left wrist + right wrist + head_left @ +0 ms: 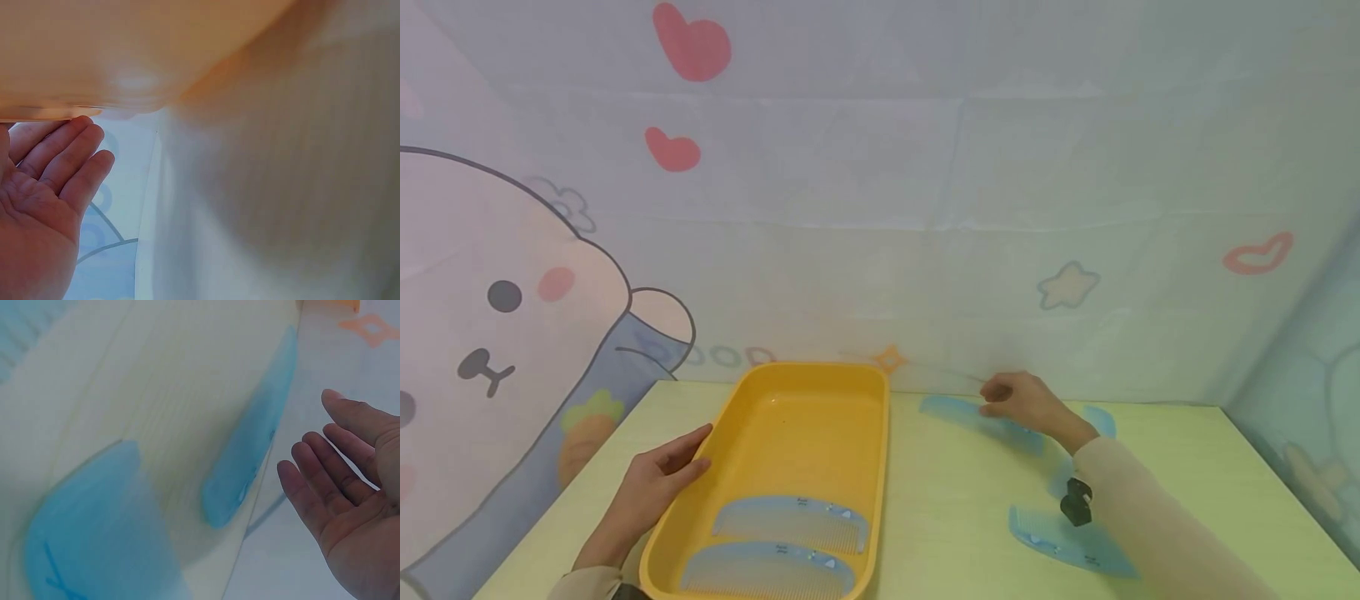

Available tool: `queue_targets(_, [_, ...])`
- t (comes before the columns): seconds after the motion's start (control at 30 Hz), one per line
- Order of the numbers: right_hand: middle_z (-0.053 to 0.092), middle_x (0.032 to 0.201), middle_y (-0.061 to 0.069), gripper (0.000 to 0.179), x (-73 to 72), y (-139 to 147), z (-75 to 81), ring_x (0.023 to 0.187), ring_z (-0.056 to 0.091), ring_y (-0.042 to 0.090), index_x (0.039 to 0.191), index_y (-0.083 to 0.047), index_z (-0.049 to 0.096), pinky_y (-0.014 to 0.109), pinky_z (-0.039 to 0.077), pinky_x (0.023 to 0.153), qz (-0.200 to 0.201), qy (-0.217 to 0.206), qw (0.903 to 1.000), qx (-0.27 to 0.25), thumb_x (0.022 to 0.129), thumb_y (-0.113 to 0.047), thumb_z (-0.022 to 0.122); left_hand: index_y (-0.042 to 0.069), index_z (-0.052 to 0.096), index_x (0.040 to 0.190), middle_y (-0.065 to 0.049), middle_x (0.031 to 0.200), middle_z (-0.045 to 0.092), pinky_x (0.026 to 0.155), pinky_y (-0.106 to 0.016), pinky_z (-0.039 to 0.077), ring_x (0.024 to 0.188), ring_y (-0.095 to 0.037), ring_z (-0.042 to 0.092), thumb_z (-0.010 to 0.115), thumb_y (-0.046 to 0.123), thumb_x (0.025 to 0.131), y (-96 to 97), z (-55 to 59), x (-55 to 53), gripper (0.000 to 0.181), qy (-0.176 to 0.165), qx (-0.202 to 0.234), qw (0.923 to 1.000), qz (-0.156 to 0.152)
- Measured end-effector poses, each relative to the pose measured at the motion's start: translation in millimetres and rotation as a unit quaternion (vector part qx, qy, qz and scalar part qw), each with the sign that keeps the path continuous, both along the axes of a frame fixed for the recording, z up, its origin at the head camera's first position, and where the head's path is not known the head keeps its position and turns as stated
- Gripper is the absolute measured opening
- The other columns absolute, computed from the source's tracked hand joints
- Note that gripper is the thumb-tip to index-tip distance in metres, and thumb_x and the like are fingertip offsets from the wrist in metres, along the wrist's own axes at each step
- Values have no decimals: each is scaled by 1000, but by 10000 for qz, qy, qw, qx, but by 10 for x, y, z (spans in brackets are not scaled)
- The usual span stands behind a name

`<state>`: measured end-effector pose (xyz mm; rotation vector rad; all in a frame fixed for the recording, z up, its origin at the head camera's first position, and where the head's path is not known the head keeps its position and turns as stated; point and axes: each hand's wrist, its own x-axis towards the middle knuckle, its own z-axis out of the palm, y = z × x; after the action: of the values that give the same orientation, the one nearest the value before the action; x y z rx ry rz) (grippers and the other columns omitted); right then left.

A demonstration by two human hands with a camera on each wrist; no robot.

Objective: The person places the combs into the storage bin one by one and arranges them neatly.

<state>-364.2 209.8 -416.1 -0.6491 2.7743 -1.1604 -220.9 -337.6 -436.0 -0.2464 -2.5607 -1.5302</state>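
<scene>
My left hand (651, 483) grips the left rim of a yellow tray (883, 433), thumb over the edge; in the left wrist view its fingers (75, 153) lie against the tray's outside. Two translucent blue combs (793, 517) lie one behind the other in the tray's near end. My right hand (1026, 408) is over another blue comb (951, 406) at the table's back edge. The right wrist view shows this hand with fingers apart from that comb (250, 437) and nothing in the palm.
Another blue comb (1099, 419) is partly hidden behind the right forearm, and one more comb (1060, 537) lies nearer, its right end under the sleeve. A patterned cloth backdrop (925, 275) rises behind the pale yellow-green table (947, 508).
</scene>
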Motion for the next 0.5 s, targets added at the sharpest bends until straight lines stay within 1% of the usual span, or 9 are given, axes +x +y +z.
queue_targets(0.3, [71,120,21,39,-4,99,-87,112,66,39,125,8,70,47,60,86,-119,-146,9995,256,97,-16,80,-1,52,155,-28,149,55,87,-19,58,112,9,61,69,15,107,2,2,8,54,-6,2,10000,2])
queue_targets(0.4, [72,120,20,39,-15,104,-113,113,66,39,124,8,71,48,60,89,-135,-140,9991,365,95,-15,82,-1,52,156,-28,149,55,87,-20,58,111,9,62,69,16,107,6,5,11,55,-36,50,10000,9])
queue_targets(0.5, [72,119,21,40,-26,95,-129,114,66,41,122,9,71,50,58,94,-70,-58,9987,498,93,-13,84,-1,52,155,-28,149,55,87,-20,58,111,9,62,70,16,106,9,10,14,55,-44,79,10000,18])
